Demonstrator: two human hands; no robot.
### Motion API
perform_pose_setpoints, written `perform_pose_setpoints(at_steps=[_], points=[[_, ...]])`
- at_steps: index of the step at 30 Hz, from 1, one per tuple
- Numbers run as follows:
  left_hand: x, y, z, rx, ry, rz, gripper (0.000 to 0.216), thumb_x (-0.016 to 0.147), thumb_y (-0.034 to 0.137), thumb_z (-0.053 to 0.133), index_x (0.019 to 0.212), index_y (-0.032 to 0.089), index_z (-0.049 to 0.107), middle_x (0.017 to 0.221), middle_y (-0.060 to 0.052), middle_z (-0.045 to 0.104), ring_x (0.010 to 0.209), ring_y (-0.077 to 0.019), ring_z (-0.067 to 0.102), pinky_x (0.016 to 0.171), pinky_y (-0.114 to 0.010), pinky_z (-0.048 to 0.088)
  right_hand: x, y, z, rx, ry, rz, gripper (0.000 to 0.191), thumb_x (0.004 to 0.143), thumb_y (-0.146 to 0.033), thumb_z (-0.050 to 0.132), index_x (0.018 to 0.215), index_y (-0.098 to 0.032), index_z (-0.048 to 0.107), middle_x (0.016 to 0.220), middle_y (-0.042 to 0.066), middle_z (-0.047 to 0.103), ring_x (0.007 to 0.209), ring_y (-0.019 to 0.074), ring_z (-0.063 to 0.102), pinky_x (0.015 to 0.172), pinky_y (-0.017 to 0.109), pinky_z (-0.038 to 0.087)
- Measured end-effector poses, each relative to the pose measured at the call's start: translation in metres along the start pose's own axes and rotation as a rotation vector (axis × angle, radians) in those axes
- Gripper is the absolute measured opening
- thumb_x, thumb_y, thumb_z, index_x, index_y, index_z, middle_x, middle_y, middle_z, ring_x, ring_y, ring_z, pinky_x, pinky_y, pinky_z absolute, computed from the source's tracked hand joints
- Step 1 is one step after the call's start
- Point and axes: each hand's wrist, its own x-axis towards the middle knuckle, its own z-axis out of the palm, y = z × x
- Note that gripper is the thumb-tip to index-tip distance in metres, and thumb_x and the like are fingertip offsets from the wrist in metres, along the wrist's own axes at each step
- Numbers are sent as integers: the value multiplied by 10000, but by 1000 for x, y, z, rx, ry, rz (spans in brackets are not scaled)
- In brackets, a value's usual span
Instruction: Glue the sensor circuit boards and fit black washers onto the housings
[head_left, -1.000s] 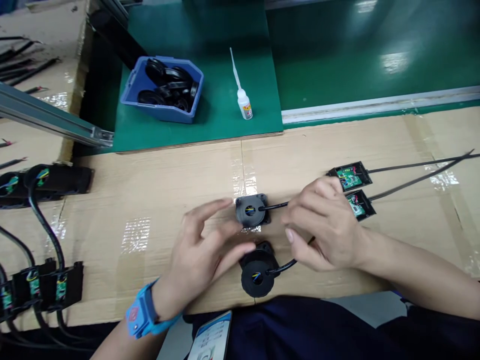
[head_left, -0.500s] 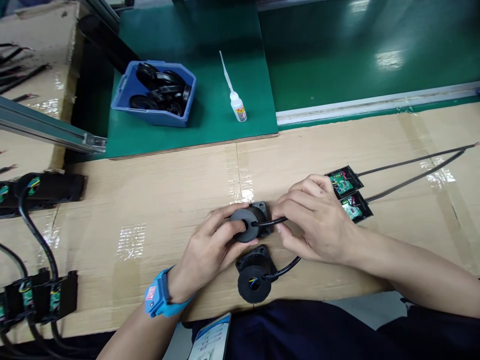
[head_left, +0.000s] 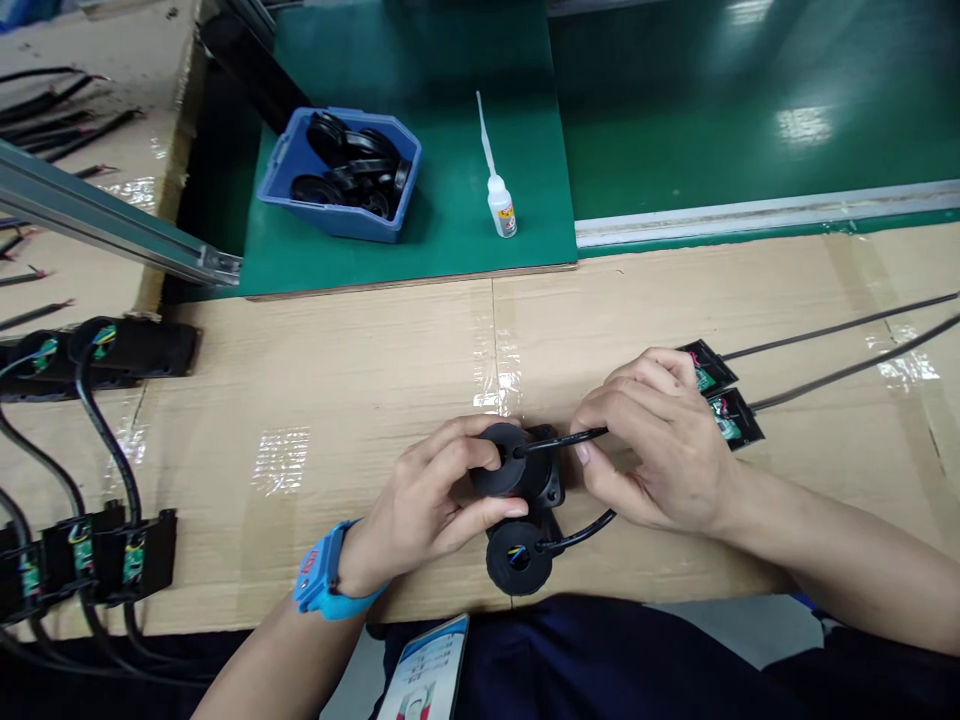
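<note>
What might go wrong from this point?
The right hand pinches the cable near where it enters the round housing gripped by the left hand; a hard tug might strain that joint. The second housing lies by the front edge of the table, close to the left hand, and might get knocked off.

Taped cardboard benchtop (head_left: pixel 337 360), green mat (head_left: pixel 450 230), aluminium rail (head_left: pixel 112 215), overhead light glare (head_left: pixel 802 125)

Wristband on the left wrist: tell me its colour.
The wristband is bright blue with a small red patch; head view.
</note>
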Motion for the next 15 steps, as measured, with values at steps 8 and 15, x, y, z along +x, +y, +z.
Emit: perform_pose_setpoints(at_steps=[8,15], points=[[-10,0,2,-334,64,-201,335,970,385,667,1188,255,448,1198,-116,686,1077,-229,704,890,-365,593,-8,-3,3,-109,67,-164,609,879,-697,648,1232,-200,645,1212,116,703,1113,291,571,966,476,415],[-4,8,6,-532,14,-269,446,987,367,647,1269,288,312,1174,-107,684,1050,-229,709,845,-362,599,-7,-10,1,-133,-10,-247,436,953,-551,669,1215,-203,691,1201,54,767,1180,250,583,1026,432,384]])
